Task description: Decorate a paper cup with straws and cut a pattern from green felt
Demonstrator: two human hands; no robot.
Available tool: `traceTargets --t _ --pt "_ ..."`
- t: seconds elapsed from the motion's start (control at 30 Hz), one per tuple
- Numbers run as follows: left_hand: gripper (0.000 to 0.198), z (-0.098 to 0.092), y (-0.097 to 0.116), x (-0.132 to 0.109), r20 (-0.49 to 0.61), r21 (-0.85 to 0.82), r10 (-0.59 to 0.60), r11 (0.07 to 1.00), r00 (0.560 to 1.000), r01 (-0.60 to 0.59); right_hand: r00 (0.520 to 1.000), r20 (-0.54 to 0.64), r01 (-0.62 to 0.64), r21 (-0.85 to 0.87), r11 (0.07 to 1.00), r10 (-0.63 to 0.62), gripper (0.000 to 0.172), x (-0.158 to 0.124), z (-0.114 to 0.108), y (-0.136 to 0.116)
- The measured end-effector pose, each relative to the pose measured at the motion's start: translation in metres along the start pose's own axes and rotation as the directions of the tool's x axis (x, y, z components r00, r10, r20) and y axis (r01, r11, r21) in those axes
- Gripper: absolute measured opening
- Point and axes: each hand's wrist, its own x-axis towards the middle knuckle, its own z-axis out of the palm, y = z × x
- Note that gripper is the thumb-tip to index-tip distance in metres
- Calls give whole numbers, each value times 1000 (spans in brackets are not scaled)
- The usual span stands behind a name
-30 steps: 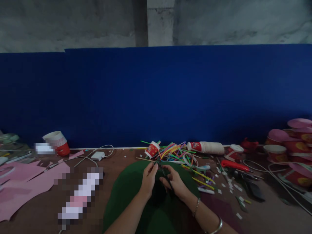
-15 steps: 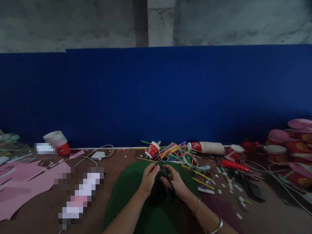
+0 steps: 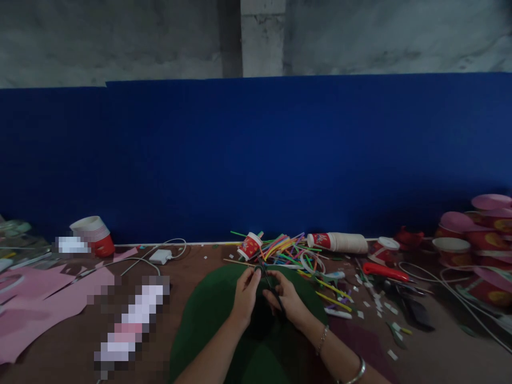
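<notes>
My right hand is closed round black-handled scissors, whose blades point up and to the left. Beside it, my left hand pinches a small dark piece close to the blades. Its kind is too dark and small to make out; it looks curved and greenish. Both hands are above a large green sheet. Just beyond them, a red and white paper cup lies tilted next to a heap of coloured thin sticks or straws.
A stack of paper cups lies at the back. Right of my hands are a red-handled tool, paper scraps and red tubs. Pink sheets, a white charger and cables are on the left. A blue panel stands behind.
Almost nothing differs. Both hands keep their place and grip, with the scissor blades still beside the small dark piece; the whole view has shifted very slightly.
</notes>
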Motion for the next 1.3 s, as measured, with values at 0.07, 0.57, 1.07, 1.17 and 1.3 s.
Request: traceTargets --t 0.07,0.57,1.07,1.17,1.3 --pt "21 0 1 0 3 -8 11 1000 1000 -11 1000 12 1 -9 1000 -1 61 0 -1 2" --pt "20 -9 3 5 158 -25 -50 998 986 54 999 31 18 -39 999 -17 57 0 -6 8" --pt "21 -8 5 6 122 -35 -62 997 991 66 1000 20 0 -16 1000 0 60 0 -5 7" --pt "21 -10 4 8 146 -39 -57 997 988 63 999 30 -19 -19 1000 20 61 0 -6 5" --pt "21 -11 4 8 127 -44 -72 996 989 78 999 33 -21 -38 999 22 60 0 -6 4"
